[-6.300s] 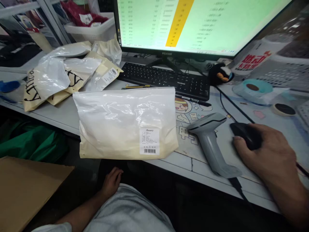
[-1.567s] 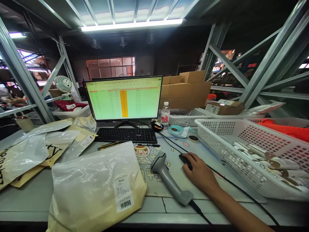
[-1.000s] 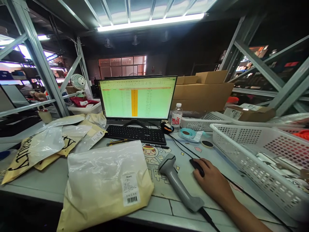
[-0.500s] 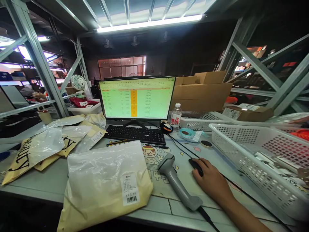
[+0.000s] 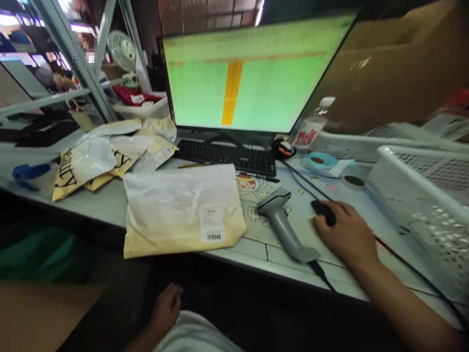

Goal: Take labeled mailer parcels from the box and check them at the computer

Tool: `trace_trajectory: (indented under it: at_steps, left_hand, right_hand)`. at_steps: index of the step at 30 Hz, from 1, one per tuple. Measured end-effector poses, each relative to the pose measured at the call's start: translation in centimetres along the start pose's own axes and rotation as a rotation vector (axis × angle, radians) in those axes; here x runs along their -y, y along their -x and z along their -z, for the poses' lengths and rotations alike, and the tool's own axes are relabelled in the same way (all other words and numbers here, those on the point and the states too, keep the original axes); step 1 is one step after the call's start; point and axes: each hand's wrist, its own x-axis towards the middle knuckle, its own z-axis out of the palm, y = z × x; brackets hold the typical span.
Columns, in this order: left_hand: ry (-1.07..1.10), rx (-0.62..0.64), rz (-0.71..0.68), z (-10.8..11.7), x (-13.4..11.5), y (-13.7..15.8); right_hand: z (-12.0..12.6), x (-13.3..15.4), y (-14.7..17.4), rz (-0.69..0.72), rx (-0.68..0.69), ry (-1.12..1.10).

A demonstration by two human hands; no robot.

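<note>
My right hand (image 5: pixel 346 232) rests over a black computer mouse (image 5: pixel 324 212), with its fingers wrapped around it. My left hand (image 5: pixel 169 304) is low in front of the desk, beside my light-coloured clothing. Its fingers look curled in, and nothing shows in them. A grey barcode scanner (image 5: pixel 287 230) lies on the mat left of the mouse. Further left, a pale yellow and white plastic mailer bag (image 5: pixel 164 210) with a barcode label lies at the desk's front edge. Behind these stand a black keyboard (image 5: pixel 227 155) and a lit monitor (image 5: pixel 271 93) showing a table with an orange column.
Several mailer bags (image 5: pixel 86 159) are piled on the left, near a blue object (image 5: pixel 31 173). A water bottle (image 5: pixel 313 124), a turquoise tape roll (image 5: pixel 322 164) and a white perforated basket (image 5: pixel 421 181) stand on the right. A large cardboard box (image 5: pixel 399 73) is behind. A fan (image 5: pixel 122 51) stands at back left.
My view has tilted down and come closer to the desk, bringing my left hand into sight below it. My right hand is still on the mouse.
</note>
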Motion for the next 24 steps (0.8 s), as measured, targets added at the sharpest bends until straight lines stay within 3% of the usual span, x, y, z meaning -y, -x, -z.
trace_trajectory:
  at_steps: [4,19,24]
  left_hand:
    - [0.012,-0.012,-0.024,0.2,1.0,1.8]
    - [0.008,0.045,-0.005,0.9,0.8,1.9]
    - [-0.013,-0.005,-0.067,1.7,-1.2,1.9]
  right_hand:
    - [0.1,0.5,0.0,-0.001,0.004,0.033]
    - [-0.1,0.8,0.0,-0.045,0.012,0.037]
    - [0.1,-0.1,0.2,0.0,-0.021,0.025]
